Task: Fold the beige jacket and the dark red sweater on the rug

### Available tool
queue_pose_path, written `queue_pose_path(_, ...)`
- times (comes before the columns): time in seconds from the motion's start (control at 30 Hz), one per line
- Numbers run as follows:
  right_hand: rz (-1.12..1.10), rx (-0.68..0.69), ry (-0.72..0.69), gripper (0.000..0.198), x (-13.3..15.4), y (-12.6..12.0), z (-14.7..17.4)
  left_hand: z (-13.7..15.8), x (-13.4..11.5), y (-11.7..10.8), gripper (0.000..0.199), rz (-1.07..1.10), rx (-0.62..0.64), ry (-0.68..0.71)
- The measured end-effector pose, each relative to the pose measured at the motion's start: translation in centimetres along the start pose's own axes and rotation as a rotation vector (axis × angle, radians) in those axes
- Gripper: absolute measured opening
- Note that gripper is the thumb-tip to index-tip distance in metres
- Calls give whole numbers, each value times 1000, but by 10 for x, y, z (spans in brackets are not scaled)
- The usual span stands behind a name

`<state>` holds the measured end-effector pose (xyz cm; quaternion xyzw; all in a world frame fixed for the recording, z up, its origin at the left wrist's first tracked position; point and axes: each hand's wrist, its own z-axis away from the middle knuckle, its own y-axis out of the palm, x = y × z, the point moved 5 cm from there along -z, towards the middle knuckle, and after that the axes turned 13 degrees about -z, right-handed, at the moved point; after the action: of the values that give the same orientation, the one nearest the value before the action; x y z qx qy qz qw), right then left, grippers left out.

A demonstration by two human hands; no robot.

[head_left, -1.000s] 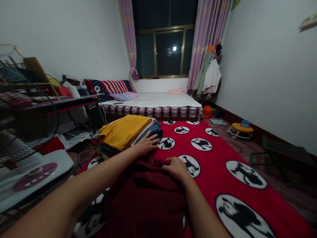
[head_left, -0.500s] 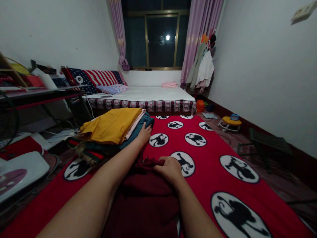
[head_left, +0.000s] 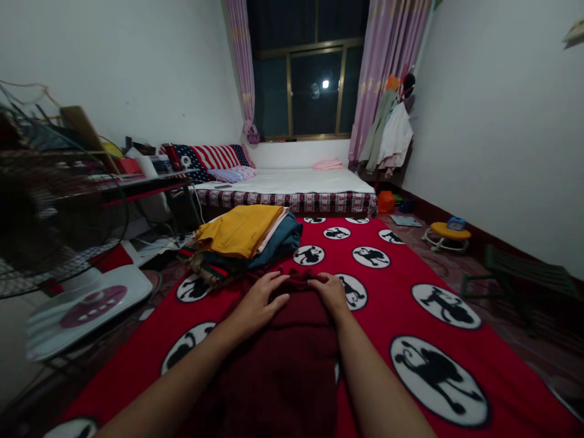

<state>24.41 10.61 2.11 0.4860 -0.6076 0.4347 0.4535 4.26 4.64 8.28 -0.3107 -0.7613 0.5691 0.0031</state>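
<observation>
In the middle of the frame, the left hand (head_left: 258,302) lies flat and the right hand (head_left: 332,294) pinches the dark red cloth (head_left: 287,359).

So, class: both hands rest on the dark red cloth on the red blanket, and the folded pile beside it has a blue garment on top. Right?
Not quite. The head view shows a yellow garment on top of the pile; the rest holds.

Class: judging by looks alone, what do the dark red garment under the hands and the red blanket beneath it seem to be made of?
Dark red garment: probably knitted fabric, matte, with soft folds bunched at both hands. Red blanket: apparently fleece or plush, slightly fuzzy, printed with black-and-white cartoon circles.
</observation>
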Motion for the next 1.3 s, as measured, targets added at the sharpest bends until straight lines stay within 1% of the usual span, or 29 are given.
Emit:
queue_pose_path(0.1, -243, -174, -17, 30, -4, -12, 1, 36, -3, -12, 52, -63, 6, -99)
queue_pose_path(0.17, -287, -292, -20, 40, -5, -25, 5, 53, -8, -18, 60, -94, 31, -131)
queue_pose_path(0.23, -294, -415, -20, 49, -4, -43, 12, 67, -15, -19, 71, -126, 83, -129)
queue_pose_path(0.3, -305, -548, -15, 59, 0, -70, 22, 75, -22, -16, 80, -158, 129, -101)
queue_pose_path(0.33, -315, -622, -19, 62, 2, -88, 27, 77, -26, -14, 82, -171, 141, -84)
queue_pose_path(0.4, -332, -768, -47, 64, 9, -129, 40, 77, -32, -7, 79, -175, 141, -59)
queue_pose_path(0.43, -312, -817, -68, 63, 12, -151, 47, 74, -34, -2, 76, -163, 136, -50)
queue_pose_path(0.47, -251, -829, -83, 60, 16, -172, 53, 71, -36, 4, 72, -141, 131, -39)
queue_pose_path(0.5, -146, -787, -88, 57, 20, -192, 59, 66, -39, 11, 69, -112, 125, -27)
queue_pose_path(0.57, 139, -622, -88, 49, 26, -223, 70, 58, -45, 25, 68, -45, 104, -4)
queue_pose_path(0.6, 282, -556, -101, 46, 29, -236, 77, 55, -48, 33, 68, -10, 83, 2)
queue_pose_path(0.63, 402, -523, -129, 45, 33, -245, 86, 52, -51, 40, 69, 23, 54, 5)
queue_pose_path(0.67, 488, -517, -169, 44, 39, -251, 97, 50, -54, 45, 68, 50, 16, 7)
queue_pose_path(0.7, 530, -521, -206, 43, 45, -253, 107, 49, -58, 50, 64, 71, -31, 16)
queue_pose_path(0.73, 527, -507, -220, 41, 50, -250, 117, 47, -62, 52, 57, 84, -87, 38)
queue_pose_path(0.77, 475, -456, -205, 40, 54, -241, 124, 47, -68, 52, 46, 92, -143, 75)
queue_pose_path(0.83, 283, -281, -94, 43, 58, -210, 135, 46, -84, 49, 28, 104, -232, 190)
queue_pose_path(0.87, 182, -195, -25, 48, 59, -191, 139, 46, -93, 47, 26, 110, -254, 259)
queue_pose_path(0.93, 72, -56, 78, 58, 65, -155, 144, 48, -114, 45, 27, 115, -247, 403)
queue_pose_path(0.97, 71, -10, 98, 61, 68, -140, 143, 50, -125, 47, 27, 105, -230, 472)
queue_pose_path(1.03, 170, 33, 79, 64, 74, -122, 139, 57, -145, 53, 26, 62, -193, 592)
queue_pose_path(1.1, 333, 23, 24, 67, 78, -116, 133, 66, -160, 64, 25, 10, -166, 676)
queue_pose_path(1.2, 518, -9, -3, 78, 73, -116, 128, 77, -173, 78, 25, -12, -147, 738)
queue_pose_path(1.23, 530, -5, 2, 75, 70, -118, 127, 80, -176, 79, 25, 1, -146, 752)
queue_pose_path(1.3, 463, 9, 30, 57, 62, -123, 128, 84, -178, 75, 25, 68, -148, 752)
